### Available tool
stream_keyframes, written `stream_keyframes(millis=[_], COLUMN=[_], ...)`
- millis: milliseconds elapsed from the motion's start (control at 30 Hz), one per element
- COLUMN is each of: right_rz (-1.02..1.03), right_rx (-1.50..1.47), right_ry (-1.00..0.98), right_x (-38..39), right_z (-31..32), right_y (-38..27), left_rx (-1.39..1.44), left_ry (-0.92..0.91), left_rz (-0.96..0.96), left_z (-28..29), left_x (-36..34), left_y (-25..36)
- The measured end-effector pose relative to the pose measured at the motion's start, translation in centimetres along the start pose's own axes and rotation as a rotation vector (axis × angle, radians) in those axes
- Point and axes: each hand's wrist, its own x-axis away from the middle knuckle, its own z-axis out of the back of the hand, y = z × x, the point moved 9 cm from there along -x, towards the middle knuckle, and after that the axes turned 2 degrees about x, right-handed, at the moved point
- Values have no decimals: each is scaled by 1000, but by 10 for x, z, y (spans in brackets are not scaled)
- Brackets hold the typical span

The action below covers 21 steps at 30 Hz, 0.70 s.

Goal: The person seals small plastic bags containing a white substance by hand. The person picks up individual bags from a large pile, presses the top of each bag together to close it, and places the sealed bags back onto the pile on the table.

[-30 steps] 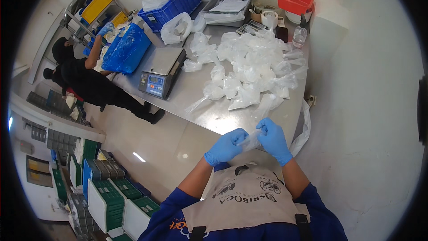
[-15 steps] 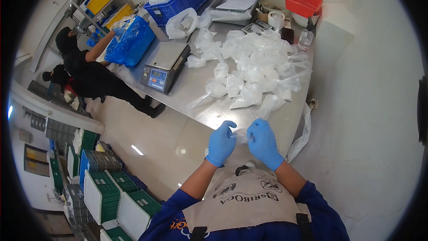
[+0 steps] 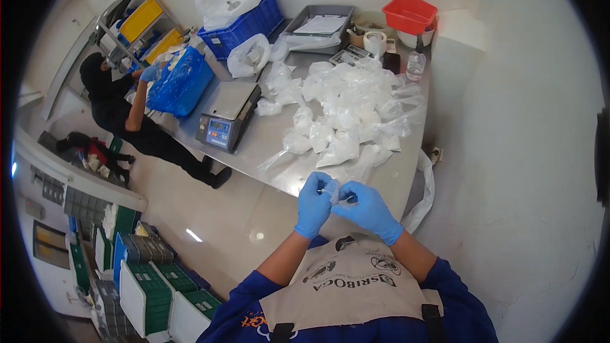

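Note:
Both my hands wear blue gloves and meet in front of the table's near edge. My left hand [image 3: 314, 204] pinches a piece of clear plastic bag [image 3: 334, 190] between thumb and fingers. From the other side, my right hand [image 3: 367, 211] grips the same bag with bent fingers. The gloves cover most of it, and I cannot tell what it contains. Just beyond my fingers, a pile of clear bags with white contents [image 3: 349, 101] lies on the metal table [image 3: 273, 159]. A digital scale [image 3: 225, 116] stands left of the pile.
A blue crate [image 3: 241, 28], grey tray [image 3: 321, 16], red basin [image 3: 410, 14] and spray bottle [image 3: 416, 63] line the far side. At left, a co-worker [image 3: 136, 111] handles a blue-lined container [image 3: 181, 82]. Stacked green crates [image 3: 152, 292] stand lower left; a wall [image 3: 508, 171] rises at right.
My hands have come closer together, and the plastic between them is now bunched at the fingertips. The view has shifted slightly. A person in the left background has moved apart from the co-worker.

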Motion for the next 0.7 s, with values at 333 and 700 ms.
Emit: stream_keyframes(millis=[333, 700], right_rz=[-13, 193], right_rx=[247, 724], right_ry=[449, 450], right_x=[16, 21], right_z=[66, 41], right_y=[28, -16], left_rx=[-61, -655], left_ry=[-310, 307], left_rz=[110, -362], left_z=[-41, 14], left_x=[3, -22], left_y=[1, 39])
